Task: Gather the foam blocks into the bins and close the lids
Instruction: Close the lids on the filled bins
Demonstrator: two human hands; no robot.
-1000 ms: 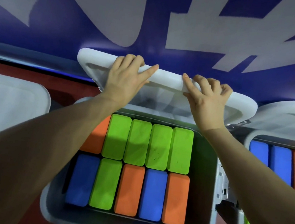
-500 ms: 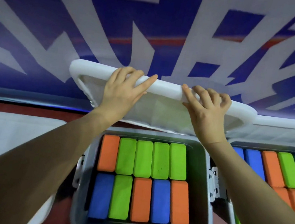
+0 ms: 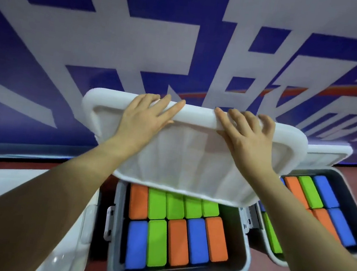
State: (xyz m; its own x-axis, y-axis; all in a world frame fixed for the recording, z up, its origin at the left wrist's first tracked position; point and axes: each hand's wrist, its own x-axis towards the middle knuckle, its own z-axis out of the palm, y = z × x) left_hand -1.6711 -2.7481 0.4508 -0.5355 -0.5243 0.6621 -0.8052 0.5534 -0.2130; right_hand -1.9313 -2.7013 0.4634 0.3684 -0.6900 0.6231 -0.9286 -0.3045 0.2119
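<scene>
My left hand (image 3: 147, 118) and right hand (image 3: 246, 134) both hold the lid's (image 3: 192, 159) long top edge, fingers curled over it; the full middle bin (image 3: 246, 251) sits at 6 o'clock, under the lid.

Blue banner (image 3: 48, 51) on wall behind bins showing large white strokes (image 3: 139, 40), parts of oversized characters, cropped and not readable. Orange stripe (image 3: 313, 91) crossing banner at right, bearing no text. Bins, lids, foam blocks showing no legible labels, brands or numbers.
</scene>
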